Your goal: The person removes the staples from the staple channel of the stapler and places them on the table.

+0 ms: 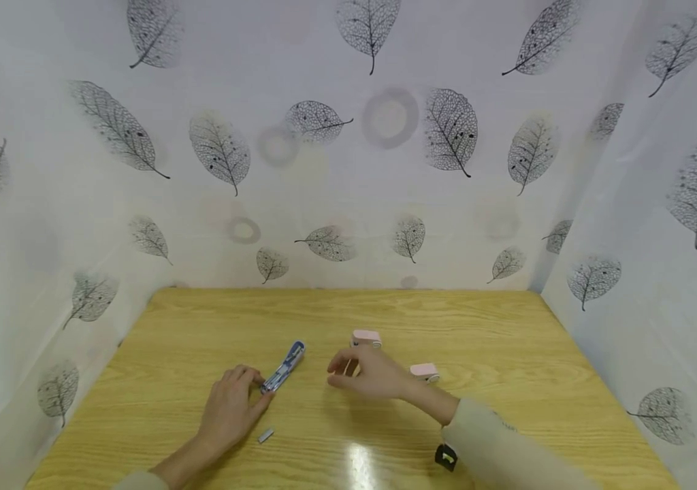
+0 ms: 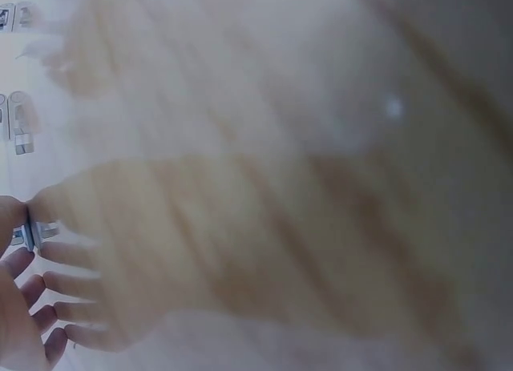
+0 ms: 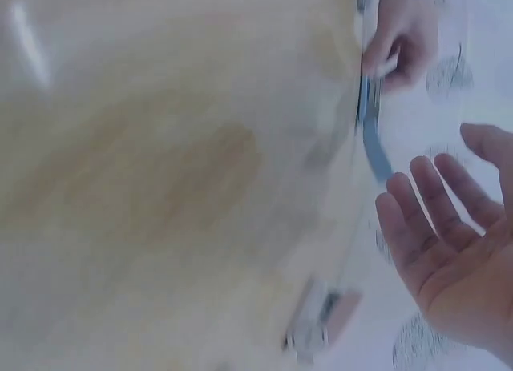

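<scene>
A long, slim blue stapler [image 1: 284, 367] lies slantwise on the table. My left hand [image 1: 230, 406] pinches its near end between thumb and index finger; in the left wrist view, the same stapler end [image 2: 32, 233] shows between thumb and fingertip. A small grey strip of staples [image 1: 265, 435] lies just to the right of that hand. To the right of the stapler, my right hand [image 1: 367, 373] hovers above the table, fingers loosely bent and holding nothing. The right wrist view shows this hand [image 3: 461, 251] with its fingers spread and the blue stapler [image 3: 370, 118] beyond them.
Just behind my right hand sits a pink stapler-like object [image 1: 365, 337], and another pink one [image 1: 425, 371] stands near the wrist. A small black object with a yellow-green mark [image 1: 445, 457] lies beside the right sleeve. Leaf-patterned sheets [image 1: 348, 204] border the wooden table [image 1: 477, 320].
</scene>
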`<state>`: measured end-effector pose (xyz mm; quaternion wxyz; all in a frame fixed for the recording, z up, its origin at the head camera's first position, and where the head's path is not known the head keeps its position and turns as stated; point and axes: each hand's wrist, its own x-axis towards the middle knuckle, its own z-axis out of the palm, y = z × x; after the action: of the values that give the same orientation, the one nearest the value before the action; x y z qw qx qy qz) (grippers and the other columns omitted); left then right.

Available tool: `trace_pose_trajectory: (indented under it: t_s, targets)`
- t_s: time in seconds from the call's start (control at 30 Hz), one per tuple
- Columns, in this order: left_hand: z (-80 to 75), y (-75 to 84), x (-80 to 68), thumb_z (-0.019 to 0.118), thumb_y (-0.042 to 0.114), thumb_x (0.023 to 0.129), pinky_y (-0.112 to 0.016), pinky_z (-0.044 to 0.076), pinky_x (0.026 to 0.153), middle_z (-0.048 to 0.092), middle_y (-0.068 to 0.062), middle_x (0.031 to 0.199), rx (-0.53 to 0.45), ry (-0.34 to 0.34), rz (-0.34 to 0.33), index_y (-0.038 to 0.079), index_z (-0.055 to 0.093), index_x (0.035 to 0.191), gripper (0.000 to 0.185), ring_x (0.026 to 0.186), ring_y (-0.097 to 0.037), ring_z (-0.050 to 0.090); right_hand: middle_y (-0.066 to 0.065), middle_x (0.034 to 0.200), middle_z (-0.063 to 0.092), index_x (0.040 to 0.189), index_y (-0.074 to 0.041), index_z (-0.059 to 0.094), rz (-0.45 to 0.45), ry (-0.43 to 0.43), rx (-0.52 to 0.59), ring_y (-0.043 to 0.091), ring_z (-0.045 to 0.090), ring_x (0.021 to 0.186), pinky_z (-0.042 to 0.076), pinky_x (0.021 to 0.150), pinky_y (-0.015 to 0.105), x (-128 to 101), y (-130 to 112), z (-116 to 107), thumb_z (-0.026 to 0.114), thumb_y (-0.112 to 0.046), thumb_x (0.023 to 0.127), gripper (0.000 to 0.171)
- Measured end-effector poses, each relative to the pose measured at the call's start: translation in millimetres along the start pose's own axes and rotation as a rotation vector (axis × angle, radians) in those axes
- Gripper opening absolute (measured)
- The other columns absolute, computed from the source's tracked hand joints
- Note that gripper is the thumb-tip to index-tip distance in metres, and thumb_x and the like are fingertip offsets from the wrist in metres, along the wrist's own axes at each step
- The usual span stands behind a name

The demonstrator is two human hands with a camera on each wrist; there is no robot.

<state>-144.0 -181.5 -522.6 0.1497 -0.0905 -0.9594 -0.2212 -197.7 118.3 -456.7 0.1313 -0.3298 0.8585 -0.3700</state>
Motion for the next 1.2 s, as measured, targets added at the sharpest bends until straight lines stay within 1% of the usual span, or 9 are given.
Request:
trace_pose_trajectory:
  t_s: [0.1,0.2,0.33,0.4,0.5,0.63,0.87,0.97,1.2]
  targets:
    - [0.9,-0.4,-0.2,0.088,0.027,0.085,-0.048,0.056,0.082,0.072,-0.005,0.103,0.004,0.017,0.009,0.012,0.073,0.097,0.025,0.098,-0.026,0.067,-0.003,0.109,0.074,0.12,-0.012,0.074,-0.061,0.012,-0.186,0.01,0.069,0.095,0.057,0.079,0.021,-1.1,1.5,-15.7,0.069,-0.035,0.102,0.03]
    - [1.3,-0.4,-0.3,0.088,0.028,0.084,-0.047,0.056,0.081,0.071,-0.005,0.103,0.005,0.026,0.013,0.012,0.073,0.096,0.025,0.097,-0.025,0.067,-0.001,0.111,0.074,0.122,-0.013,0.074,-0.13,0.022,-0.411,0.016,0.072,0.098,0.056,0.078,0.023,-1.3,3.7,-28.4,0.069,-0.039,0.101,0.034]
    - [0.9,-0.3,0.3,0.088,0.028,0.085,-0.046,0.055,0.08,0.071,-0.004,0.103,0.009,0.017,0.013,0.013,0.072,0.097,0.025,0.098,-0.025,0.067,0.001,0.11,0.074,0.123,-0.014,0.073,-0.189,0.069,-0.658,0.018,0.072,0.094,0.058,0.073,0.027,-0.2,12.0,-41.0,0.071,-0.041,0.099,0.037]
    - [0.8,-0.5,0.6,0.088,0.028,0.085,-0.046,0.055,0.08,0.071,-0.004,0.103,0.013,0.01,0.012,0.013,0.072,0.097,0.025,0.098,-0.025,0.067,0.002,0.11,0.073,0.124,-0.015,0.072,-0.194,0.089,-0.746,0.016,0.071,0.091,0.059,0.071,0.028,1.5,18.6,-46.0,0.073,-0.041,0.098,0.037]
    - [0.1,-0.4,0.9,0.088,0.028,0.086,-0.046,0.056,0.08,0.07,-0.004,0.103,0.014,0.002,0.012,0.013,0.072,0.097,0.025,0.098,-0.025,0.066,0.001,0.111,0.071,0.127,-0.016,0.071,-0.164,0.078,-0.816,0.015,0.069,0.091,0.06,0.073,0.029,5.7,31.2,-51.5,0.074,-0.042,0.098,0.039]
    - [-1.1,0.4,0.9,0.087,0.029,0.086,-0.046,0.056,0.08,0.07,-0.004,0.103,0.015,-0.006,0.008,0.013,0.072,0.098,0.025,0.098,-0.025,0.066,0.003,0.115,0.07,0.13,-0.016,0.069,-0.122,0.045,-0.861,0.017,0.068,0.096,0.06,0.076,0.031,12.2,47.0,-57.1,0.075,-0.042,0.097,0.043]
    - [-2.0,1.5,1.3,0.087,0.028,0.087,-0.044,0.055,0.079,0.069,-0.002,0.102,0.016,-0.024,0.007,0.014,0.072,0.098,0.024,0.098,-0.024,0.066,0.006,0.121,0.071,0.132,-0.015,0.069,-0.046,0.015,-0.93,0.024,0.071,0.108,0.063,0.085,0.038,22.8,62.6,-64.1,0.066,-0.047,0.102,0.044]
    - [-1.0,0.5,1.7,0.087,0.028,0.086,-0.043,0.055,0.079,0.069,-0.002,0.101,0.019,-0.019,0.011,0.014,0.071,0.097,0.024,0.097,-0.023,0.065,0.006,0.12,0.071,0.131,-0.015,0.069,-0.057,-0.013,-0.935,0.023,0.07,0.106,0.062,0.085,0.037,25.5,66.0,-63.8,0.066,-0.046,0.103,0.042]
    - [-1.5,0.5,2.0,0.087,0.03,0.086,-0.044,0.055,0.079,0.07,-0.003,0.102,0.021,-0.025,0.002,0.014,0.071,0.096,0.025,0.097,-0.024,0.065,0.0,0.101,0.067,0.121,-0.016,0.071,-0.128,-0.021,-0.941,0.016,0.062,0.089,0.054,0.07,0.028,26.1,69.5,-60.2,0.072,-0.039,0.1,0.031]
